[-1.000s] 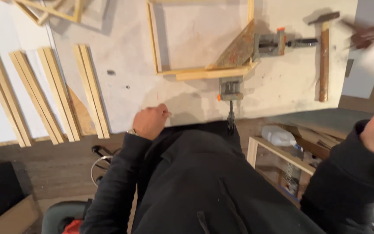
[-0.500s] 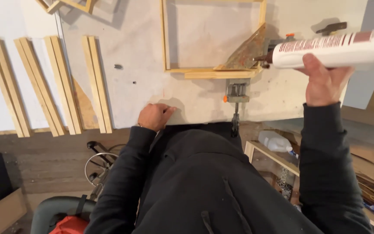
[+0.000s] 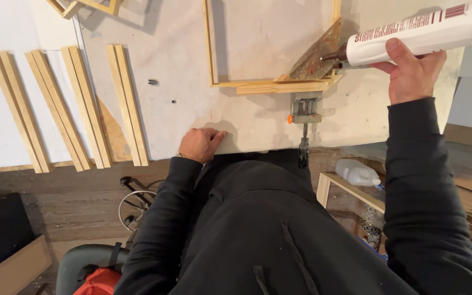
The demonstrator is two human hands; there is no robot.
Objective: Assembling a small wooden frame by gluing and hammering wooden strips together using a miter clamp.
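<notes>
Right hand (image 3: 411,74) grips the white glue bottle (image 3: 416,31), nozzle down at the clamped corner of the wooden frame (image 3: 271,86) on the desk (image 3: 181,109) — left hand (image 3: 200,144) rests loosely curled at the desk edge, holding nothing. One corner is in the corner clamp (image 3: 305,107); loose wooden strips (image 3: 83,104) lie unjoined at the left — plenty left, I'd judge.

The bottle (image 3: 416,33) gripped by the fingers (image 3: 397,52) of the right hand (image 3: 411,74) is smooth, slightly glossy white plastic. Just beside them, the frame (image 3: 268,84) is bare, matt, pale wood. Below it, the clamp (image 3: 305,109) is dull grey metal. Under the left hand (image 3: 200,143), the surface (image 3: 192,82) is matt, stained, off-white board. Left of that hand, the strips (image 3: 83,104) are unfinished light wood.
</notes>
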